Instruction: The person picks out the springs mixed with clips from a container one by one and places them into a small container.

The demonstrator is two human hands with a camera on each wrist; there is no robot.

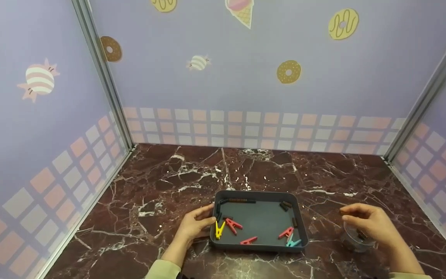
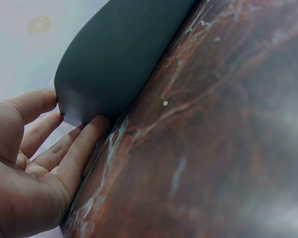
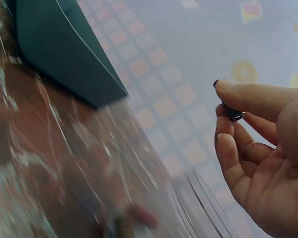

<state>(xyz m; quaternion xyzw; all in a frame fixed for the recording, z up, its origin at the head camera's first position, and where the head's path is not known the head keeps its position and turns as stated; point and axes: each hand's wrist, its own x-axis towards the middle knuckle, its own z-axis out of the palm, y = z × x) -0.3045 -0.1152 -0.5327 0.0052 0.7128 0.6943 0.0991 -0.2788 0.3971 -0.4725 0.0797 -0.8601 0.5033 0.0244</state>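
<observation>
My left hand [image 1: 196,224] rests at the left side of a dark grey tray [image 1: 259,248]. In the left wrist view, its extended fingers [image 2: 82,153] touch the tray's outer wall. Above a clear plastic cup [image 1: 350,245], my right hand [image 1: 370,223] pinches a small black object [image 3: 233,114] between thumb and fingertips; most of it is hidden. Inside the tray lie a yellow clothespin [image 1: 219,230], several red ones, including a red clothespin [image 1: 234,225], and a turquoise clothespin [image 1: 293,242]. Dark stick-like pieces [image 1: 240,200] lie along its far and side walls.
Some dark contents [image 1: 361,235] show inside the cup, partly covered by the right hand. A dark red marbled tabletop [image 1: 168,182] lies beneath everything. Lilac panels [image 1: 215,85] with printed sweets enclose it at the back and both sides.
</observation>
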